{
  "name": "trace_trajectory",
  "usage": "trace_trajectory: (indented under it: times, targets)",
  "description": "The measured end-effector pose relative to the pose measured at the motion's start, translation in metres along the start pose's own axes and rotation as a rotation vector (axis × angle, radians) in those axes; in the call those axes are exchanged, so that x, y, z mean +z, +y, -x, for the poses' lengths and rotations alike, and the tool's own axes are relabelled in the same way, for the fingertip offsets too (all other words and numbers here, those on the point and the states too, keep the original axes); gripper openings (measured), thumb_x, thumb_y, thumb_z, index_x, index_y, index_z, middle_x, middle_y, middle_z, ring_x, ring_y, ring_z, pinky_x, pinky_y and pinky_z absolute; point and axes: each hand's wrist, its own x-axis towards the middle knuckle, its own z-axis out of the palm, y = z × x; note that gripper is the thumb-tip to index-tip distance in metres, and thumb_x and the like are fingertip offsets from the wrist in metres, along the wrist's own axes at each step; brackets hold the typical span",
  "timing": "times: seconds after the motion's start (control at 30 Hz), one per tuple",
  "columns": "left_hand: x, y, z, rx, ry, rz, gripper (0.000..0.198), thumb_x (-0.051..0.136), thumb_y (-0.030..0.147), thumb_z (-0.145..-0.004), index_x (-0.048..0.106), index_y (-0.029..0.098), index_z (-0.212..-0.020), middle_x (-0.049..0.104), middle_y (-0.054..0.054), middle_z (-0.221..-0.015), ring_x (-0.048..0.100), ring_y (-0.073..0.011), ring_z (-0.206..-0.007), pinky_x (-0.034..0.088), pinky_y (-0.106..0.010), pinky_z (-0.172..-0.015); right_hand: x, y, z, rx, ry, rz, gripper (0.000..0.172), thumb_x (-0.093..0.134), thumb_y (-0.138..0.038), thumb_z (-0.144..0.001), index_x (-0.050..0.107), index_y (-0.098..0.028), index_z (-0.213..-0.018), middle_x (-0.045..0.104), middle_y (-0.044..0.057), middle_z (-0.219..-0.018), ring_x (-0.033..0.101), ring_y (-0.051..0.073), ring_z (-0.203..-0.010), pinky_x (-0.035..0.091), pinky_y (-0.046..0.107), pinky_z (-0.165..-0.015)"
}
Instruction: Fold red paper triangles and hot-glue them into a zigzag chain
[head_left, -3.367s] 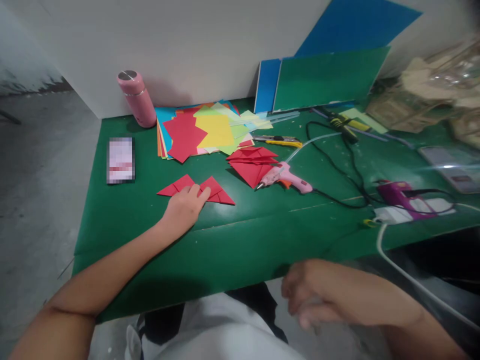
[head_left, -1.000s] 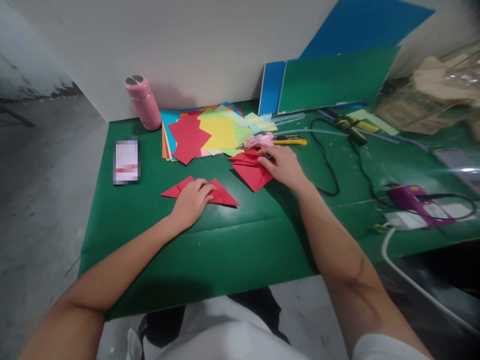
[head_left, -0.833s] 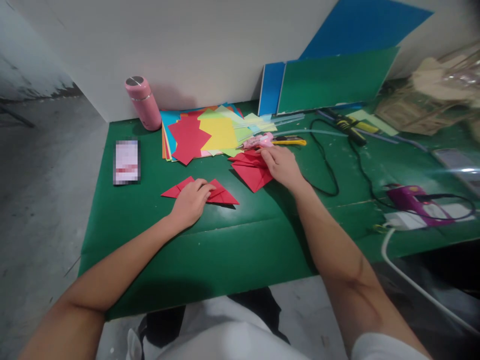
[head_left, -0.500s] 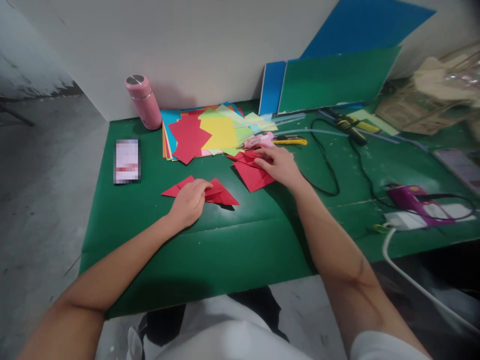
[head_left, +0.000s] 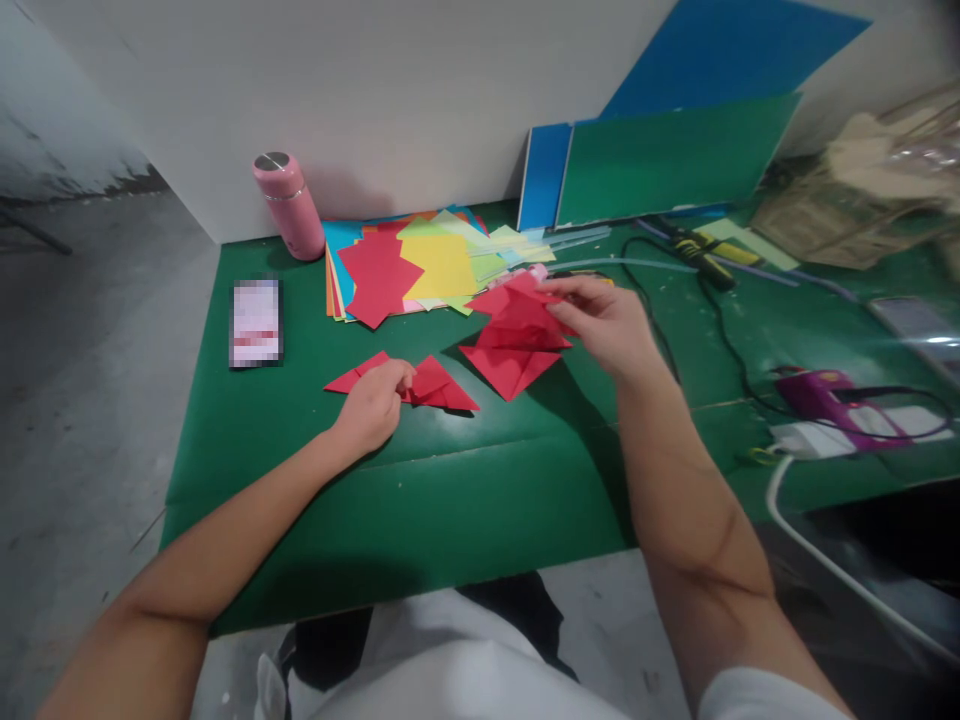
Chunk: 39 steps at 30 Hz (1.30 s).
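My left hand [head_left: 373, 405] rests on a folded red paper piece [head_left: 439, 385] that lies flat on the green table [head_left: 450, 490], with its fingertips curled at the fold. My right hand [head_left: 607, 322] pinches a folded red paper triangle [head_left: 517, 305] and holds it lifted above the table. Just below it lie other folded red triangles [head_left: 508, 368] in a small pile.
A stack of coloured paper sheets [head_left: 420, 262] lies at the back, a pink bottle [head_left: 286, 205] to its left and a phone [head_left: 256, 321] further left. Right of my hand run black cables [head_left: 720, 330], a purple glue gun [head_left: 825, 395], and green and blue boards [head_left: 660, 155] lean on the wall.
My right hand came up from the table edge to the red pile, took hold of a folded triangle and lifted it. The pink glue gun moved back behind the pile. My left fingers curled slightly.
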Motion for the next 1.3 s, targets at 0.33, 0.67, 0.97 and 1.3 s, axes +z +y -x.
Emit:
trace_trajectory:
  times: [0.33, 0.67, 0.97, 1.3]
  targets:
    - [0.002, 0.014, -0.001, -0.062, -0.017, -0.143, 0.021, 0.044, 0.036, -0.093, 0.051, 0.017, -0.099, 0.063, -0.007, -0.093, 0.059, -0.0199, -0.083, 0.047, -0.035, -0.078, -0.005, -0.006, 0.04, 0.191, -0.018, -0.334, 0.036, 0.066, -0.045, -0.079, 0.067, -0.027, -0.11, 0.067, 0.006, -0.12, 0.066, 0.027, -0.105, 0.057, 0.044, -0.086]
    - [0.005, 0.014, 0.003, 0.052, -0.038, -0.293, 0.045, 0.032, 0.049, -0.099, 0.056, 0.016, -0.12, 0.059, -0.011, -0.109, 0.056, -0.0238, -0.095, 0.047, -0.037, -0.083, 0.05, -0.007, 0.064, 0.359, -0.219, -0.68, 0.033, 0.075, -0.043, -0.073, 0.067, -0.026, -0.1, 0.068, 0.002, -0.107, 0.066, 0.015, -0.086, 0.055, 0.027, -0.076]
    - [0.009, 0.006, 0.002, 0.102, -0.003, -0.361, 0.031, 0.037, 0.032, -0.099, 0.059, 0.014, -0.111, 0.059, -0.012, -0.107, 0.058, -0.0232, -0.094, 0.049, -0.036, -0.083, 0.039, 0.003, 0.065, 0.079, -0.065, -0.326, 0.018, 0.058, -0.032, -0.087, 0.061, -0.026, -0.104, 0.062, 0.002, -0.102, 0.06, 0.015, -0.086, 0.052, 0.03, -0.078]
    - [0.01, 0.006, 0.003, 0.159, 0.004, -0.403, 0.017, 0.052, 0.027, -0.093, 0.055, 0.013, -0.102, 0.058, -0.012, -0.104, 0.057, -0.0233, -0.09, 0.049, -0.036, -0.079, 0.045, -0.007, 0.07, -0.258, -0.358, -0.029, 0.019, 0.047, -0.013, -0.086, 0.057, -0.023, -0.099, 0.058, 0.006, -0.096, 0.057, 0.019, -0.091, 0.047, 0.035, -0.082]
